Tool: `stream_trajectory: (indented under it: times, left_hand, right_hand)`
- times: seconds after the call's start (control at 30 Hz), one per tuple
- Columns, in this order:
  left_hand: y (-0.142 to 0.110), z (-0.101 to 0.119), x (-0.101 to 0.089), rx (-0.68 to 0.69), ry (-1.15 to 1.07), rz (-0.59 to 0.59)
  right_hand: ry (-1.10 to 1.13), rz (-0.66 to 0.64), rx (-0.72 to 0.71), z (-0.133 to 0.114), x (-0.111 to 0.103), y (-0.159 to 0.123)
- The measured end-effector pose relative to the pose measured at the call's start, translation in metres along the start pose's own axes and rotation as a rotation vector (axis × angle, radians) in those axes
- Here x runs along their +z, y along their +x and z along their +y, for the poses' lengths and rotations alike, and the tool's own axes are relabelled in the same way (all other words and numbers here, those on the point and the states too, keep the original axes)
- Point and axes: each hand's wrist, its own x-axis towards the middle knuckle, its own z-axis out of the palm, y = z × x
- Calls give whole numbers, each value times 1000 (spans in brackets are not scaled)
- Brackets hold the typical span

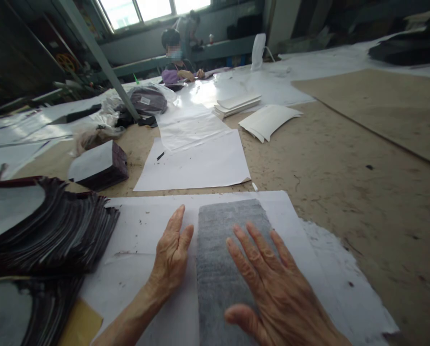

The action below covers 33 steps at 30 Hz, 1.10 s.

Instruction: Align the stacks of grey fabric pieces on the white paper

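A long grey piece of fabric-like sheet (215,259) lies flat on white paper (128,240) in front of me. My right hand (272,283) is over its right side, palm down with fingers spread; whether the palm presses on it I cannot tell. Just left of the sheet's edge is my left hand (172,252), held on its side with thumb and fingers apart, holding nothing. To the left stands a thick stack of dark-edged pieces with grey tops (52,235), and a second such stack (27,312) sits nearer to me, partly cut off by the frame.
A smaller block of stacked pieces (99,166) stands beyond the big stack. White sheets (196,168) and cream-coloured cut pieces (268,120) lie further back. A metal post (99,57) rises at left, near a plastic-wrapped dark bundle (148,101). A masked person (175,72) sits across the table.
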Motion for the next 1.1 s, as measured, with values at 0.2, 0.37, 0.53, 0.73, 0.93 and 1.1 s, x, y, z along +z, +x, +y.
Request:
stream_trajectory:
  times: [0.2,0.37,0.53,0.73,0.93,1.1]
  left_hand:
    - [-23,-2,2,118,120,-81]
    - [-26,0,5,238,202,-115]
    - [-6,5,10,323,292,-127]
    - [16,21,14,309,469,-300]
    - [35,35,14,214,497,-403]
    - [37,32,8,93,491,-383]
  right_hand:
    - [-46,17,-52,-6,0,-6]
    - [-80,86,-123,-13,2,-16]
    - [62,170,-32,3,-11,-7]
    - [238,-46,444,61,-10,36]
    - [289,-261,495,76,-8,57]
    - [323,-367,721,71,-17,57]
